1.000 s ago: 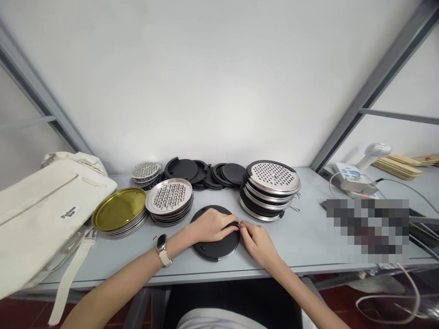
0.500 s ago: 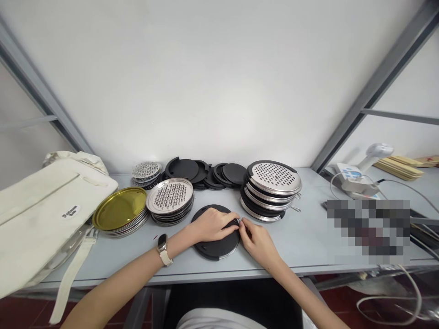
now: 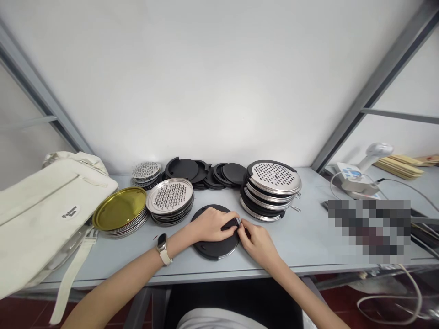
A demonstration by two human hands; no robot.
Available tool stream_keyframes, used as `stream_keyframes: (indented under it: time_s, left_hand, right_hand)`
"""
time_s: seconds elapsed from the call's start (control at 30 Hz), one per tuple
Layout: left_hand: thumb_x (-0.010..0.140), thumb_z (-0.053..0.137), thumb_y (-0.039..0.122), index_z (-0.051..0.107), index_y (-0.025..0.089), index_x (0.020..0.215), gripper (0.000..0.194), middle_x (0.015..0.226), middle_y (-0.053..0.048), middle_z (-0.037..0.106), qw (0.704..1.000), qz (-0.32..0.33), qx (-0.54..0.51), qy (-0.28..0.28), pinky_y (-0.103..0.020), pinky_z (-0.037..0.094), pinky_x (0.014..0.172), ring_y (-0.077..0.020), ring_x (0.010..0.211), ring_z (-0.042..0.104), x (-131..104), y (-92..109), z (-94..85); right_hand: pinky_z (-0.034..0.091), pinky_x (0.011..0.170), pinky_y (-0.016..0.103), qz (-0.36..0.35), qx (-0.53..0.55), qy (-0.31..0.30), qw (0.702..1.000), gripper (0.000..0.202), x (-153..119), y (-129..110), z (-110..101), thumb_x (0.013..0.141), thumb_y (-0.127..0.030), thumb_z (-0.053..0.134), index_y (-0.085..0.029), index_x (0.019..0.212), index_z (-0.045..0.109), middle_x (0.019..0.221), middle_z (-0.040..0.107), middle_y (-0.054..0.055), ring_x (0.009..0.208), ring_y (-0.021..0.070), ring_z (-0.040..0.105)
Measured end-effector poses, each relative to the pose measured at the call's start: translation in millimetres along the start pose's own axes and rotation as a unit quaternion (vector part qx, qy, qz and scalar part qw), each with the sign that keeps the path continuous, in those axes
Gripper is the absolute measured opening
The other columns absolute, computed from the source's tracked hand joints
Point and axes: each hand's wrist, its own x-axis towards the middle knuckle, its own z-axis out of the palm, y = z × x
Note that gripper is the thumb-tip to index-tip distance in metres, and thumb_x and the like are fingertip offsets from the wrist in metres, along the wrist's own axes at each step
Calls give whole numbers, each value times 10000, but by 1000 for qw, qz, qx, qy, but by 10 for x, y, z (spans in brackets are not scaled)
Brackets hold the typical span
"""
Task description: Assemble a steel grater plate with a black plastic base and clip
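In front of me on the table lies a black round disc (image 3: 216,250) with a silvery edge at its lower right. My left hand (image 3: 213,225) rests across it, thumb and fingers closed about its right rim. Right beside those fingertips, my right hand (image 3: 257,240) pinches at the same rim. A small shiny bit shows between the two hands, too small to make out. Just behind, to the right, stands a stack of black-rimmed grater discs (image 3: 274,178) with wire loops sticking out. Farther left is a pile of metal grater plates (image 3: 171,196).
Gold-coloured round plates (image 3: 120,210) are stacked at left beside a cream bag (image 3: 44,214). Several black discs (image 3: 233,174) and smaller grater plates (image 3: 147,170) line the wall. A white handheld scanner (image 3: 375,153) on its base stands at right, near yellowish flat pieces (image 3: 399,169).
My left fingers and thumb have parted slightly at the rim, showing more black between them. My right fingertips have shifted a little. The disc stays in place.
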Motion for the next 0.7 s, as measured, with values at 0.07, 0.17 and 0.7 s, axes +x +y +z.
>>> stream_keyframes:
  time_s: [0.07, 0.17, 0.7]
  left_hand:
    - [913, 458, 312, 496, 209, 1164, 274, 843, -16, 693, 1000, -1, -2, -2, -264, 437, 650, -202, 762, 670, -1, -1, 1]
    - [921, 451, 319, 505, 208, 1157, 266, 837, -17, 692, 1000, 0, -4, -3, -263, 435, 657, -200, 765, 668, 1, -2, 0]
    - [905, 509, 332, 559, 214, 1081, 217, 645, 37, 599, 999, -23, -33, 1, -223, 378, 581, -144, 602, 598, 12, -33, -23]
  right_hand:
    - [264, 530, 247, 0, -1, 1, 1000, 248, -1, -5, -5, 926, -270, 340, -216, 721, 470, 585, 582, -6, 529, 156, 544]
    - [265, 532, 247, 1, -4, 3, 1000, 251, 1, -7, -10, 925, -268, 342, -215, 716, 471, 584, 584, -4, 531, 155, 549]
    - [264, 520, 265, -21, -60, 10, 998, 303, 14, -12, 5, 967, -270, 281, -197, 818, 535, 619, 630, 23, 550, 173, 610]
